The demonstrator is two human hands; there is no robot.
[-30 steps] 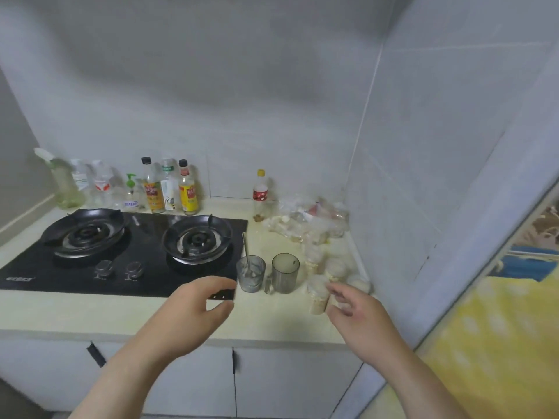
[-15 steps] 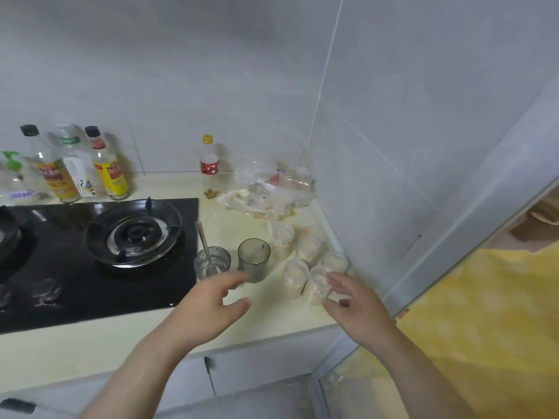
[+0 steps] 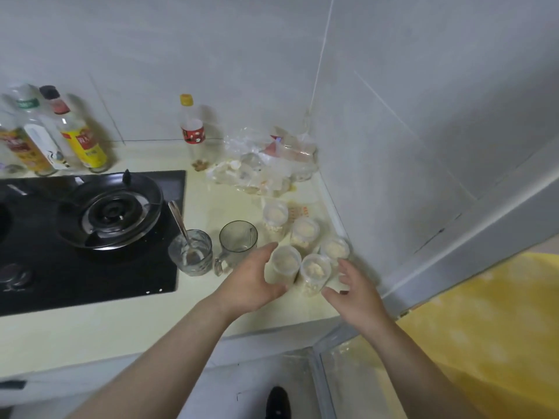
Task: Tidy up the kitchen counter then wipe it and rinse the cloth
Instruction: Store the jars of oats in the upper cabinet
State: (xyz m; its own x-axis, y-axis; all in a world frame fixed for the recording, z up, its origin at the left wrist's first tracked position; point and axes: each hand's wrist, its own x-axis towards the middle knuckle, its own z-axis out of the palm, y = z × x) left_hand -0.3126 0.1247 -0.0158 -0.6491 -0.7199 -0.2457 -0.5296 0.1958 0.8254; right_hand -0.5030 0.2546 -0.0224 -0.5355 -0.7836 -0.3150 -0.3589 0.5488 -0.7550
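Several small clear jars with pale yellow contents stand clustered at the right end of the cream counter [image 3: 121, 322], near the wall. My left hand [image 3: 248, 282] curls round the near-left jar [image 3: 284, 263], thumb on its near side and index finger on its far side. My right hand [image 3: 355, 290] is spread open just right of the near-right jar [image 3: 316, 270], fingers close to the jar [image 3: 334, 249] behind it. Two more jars [image 3: 304, 232] stand further back. No cloth is in view.
A glass with a spoon [image 3: 190, 252] and a glass mug [image 3: 237, 241] stand left of the jars. A black gas hob [image 3: 90, 225] fills the left. Sauce bottles [image 3: 81, 140], a cola bottle [image 3: 193, 131] and crumpled plastic bags [image 3: 266, 164] line the back wall.
The view has tilted down and to the right. Both hands have reached forward to the jar cluster; my left hand moved right, past the mug, and closed round a jar.
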